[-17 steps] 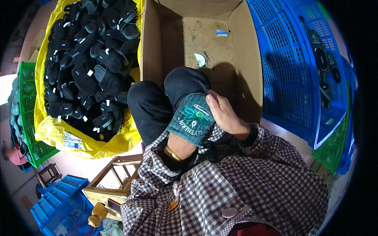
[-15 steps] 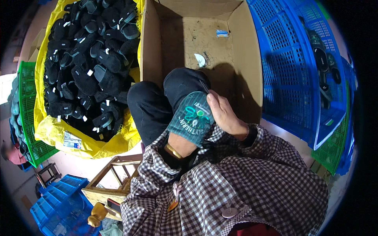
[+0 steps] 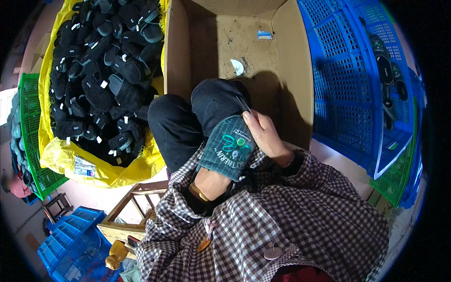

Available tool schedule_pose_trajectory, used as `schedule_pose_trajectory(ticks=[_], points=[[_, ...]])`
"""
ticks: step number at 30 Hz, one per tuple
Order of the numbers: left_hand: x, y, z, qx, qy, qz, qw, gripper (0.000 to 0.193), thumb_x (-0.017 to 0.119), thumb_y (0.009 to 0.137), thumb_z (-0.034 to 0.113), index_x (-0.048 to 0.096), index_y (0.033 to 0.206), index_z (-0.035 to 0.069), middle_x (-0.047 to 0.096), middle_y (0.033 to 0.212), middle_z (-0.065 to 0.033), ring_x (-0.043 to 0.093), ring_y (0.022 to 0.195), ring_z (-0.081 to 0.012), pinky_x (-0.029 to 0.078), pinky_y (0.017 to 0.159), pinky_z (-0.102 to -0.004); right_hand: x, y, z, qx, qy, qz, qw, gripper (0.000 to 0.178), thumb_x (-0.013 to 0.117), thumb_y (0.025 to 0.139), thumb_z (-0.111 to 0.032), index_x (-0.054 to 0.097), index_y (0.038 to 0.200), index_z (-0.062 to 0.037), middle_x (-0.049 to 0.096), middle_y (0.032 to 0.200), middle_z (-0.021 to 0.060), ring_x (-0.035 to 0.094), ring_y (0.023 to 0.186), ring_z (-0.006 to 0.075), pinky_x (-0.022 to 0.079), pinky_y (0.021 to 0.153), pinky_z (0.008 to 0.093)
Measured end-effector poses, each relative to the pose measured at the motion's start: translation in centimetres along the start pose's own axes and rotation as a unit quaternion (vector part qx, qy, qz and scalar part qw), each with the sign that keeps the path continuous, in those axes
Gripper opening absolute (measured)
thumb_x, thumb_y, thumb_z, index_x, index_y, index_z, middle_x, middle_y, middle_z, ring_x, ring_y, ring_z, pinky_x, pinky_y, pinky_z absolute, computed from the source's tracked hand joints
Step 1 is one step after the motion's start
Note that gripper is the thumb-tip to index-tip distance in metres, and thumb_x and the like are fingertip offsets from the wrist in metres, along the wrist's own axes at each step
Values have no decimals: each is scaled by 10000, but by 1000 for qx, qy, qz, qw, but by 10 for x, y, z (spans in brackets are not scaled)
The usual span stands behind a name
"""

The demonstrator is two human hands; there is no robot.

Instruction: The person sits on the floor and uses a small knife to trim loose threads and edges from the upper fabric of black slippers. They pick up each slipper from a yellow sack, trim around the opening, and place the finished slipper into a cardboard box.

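My left hand is pushed into a dark green striped slipper and holds it up over my lap, its fingers hidden inside. Embroidery in bright green and white decorates the slipper's top. At the slipper's right edge is my right hand, its thumb and fingers closed on thin metal tweezers. The tweezers' tips point up and left, above the slipper's toe end. Part of the tool is covered by my fingers.
A yellow sack full of black fuzzy slippers stands at left. Ahead is a cardboard box with scraps inside. Blue crates rise at right, with slippers in one. A wooden stool and a blue crate stand lower left.
The slipper has dipped slightly toward me and turned a little on my left hand. My right hand has shifted slightly left and down with the tweezers.
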State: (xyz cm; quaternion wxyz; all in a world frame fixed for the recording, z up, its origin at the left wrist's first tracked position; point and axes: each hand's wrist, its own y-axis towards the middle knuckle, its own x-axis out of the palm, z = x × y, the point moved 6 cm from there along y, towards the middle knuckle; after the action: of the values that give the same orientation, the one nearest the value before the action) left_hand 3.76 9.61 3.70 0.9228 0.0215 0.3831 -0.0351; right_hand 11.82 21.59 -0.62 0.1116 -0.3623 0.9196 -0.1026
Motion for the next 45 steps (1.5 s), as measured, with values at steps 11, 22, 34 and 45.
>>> schedule_pose_trajectory(ticks=[11,22,34,45], points=[[7,35,-4,-62,-24,-36,997,467,343,994,189,338,1444,65,362,1469,-150,353,1354,-281,261,1144,-383,-4,8,-3,-15,4,-5,1000,338,468,1007,-309,538,885,-1,447,681,3,401,650,93,404,606,300],[-17,-48,-16,-77,123,106,984,366,573,743,73,645,1087,-30,637,1132,-169,552,1146,-356,385,1042,-451,3,5,11,45,83,3,996,276,553,975,-276,607,932,-8,532,787,-55,444,726,44,423,662,229],[-37,-85,-22,-247,-475,308,786,624,620,916,98,300,1445,17,524,1271,-103,510,1156,-163,399,1006,-287,-12,-7,3,143,280,108,943,366,482,995,-395,572,1057,-45,622,949,7,597,812,82,490,697,229],[-39,-77,-38,-197,-630,316,682,506,499,972,75,324,1444,16,551,1242,-104,556,1094,-153,463,936,-275,-36,-11,-11,124,224,-4,967,219,506,996,-294,565,1035,-86,516,666,-76,380,465,2,291,407,170]])
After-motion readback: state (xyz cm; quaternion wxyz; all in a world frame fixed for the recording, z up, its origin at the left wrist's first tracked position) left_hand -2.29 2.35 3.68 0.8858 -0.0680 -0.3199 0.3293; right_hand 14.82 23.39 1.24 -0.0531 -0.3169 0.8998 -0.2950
